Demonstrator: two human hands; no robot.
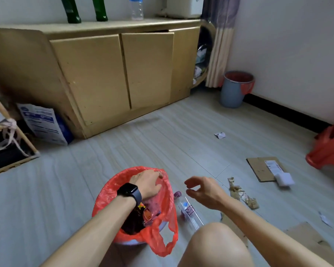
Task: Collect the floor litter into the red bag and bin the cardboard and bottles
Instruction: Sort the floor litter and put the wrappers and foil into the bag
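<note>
The red bag point(108, 191) stands open on the floor in front of me, with dark wrappers inside. My left hand point(147, 182), a watch on its wrist, grips the bag's far rim. My right hand point(202, 191) hovers empty just right of the bag, fingers loosely curled, above a clear plastic bottle point(189, 211) with a purple cap lying on the floor. A torn brown wrapper point(241, 195) lies right of that hand. A flat cardboard piece point(260, 168) with a white block point(283, 179) on it lies further right. Small paper scraps point(220, 134) dot the floor.
A blue bin point(233, 89) lined with red plastic stands in the far corner by a curtain. A wooden cabinet point(112, 74) carries two green bottles point(71, 10) and a clear bottle point(136, 8). A red stool point(328, 147) is at right. More cardboard point(305, 239) lies by my knee.
</note>
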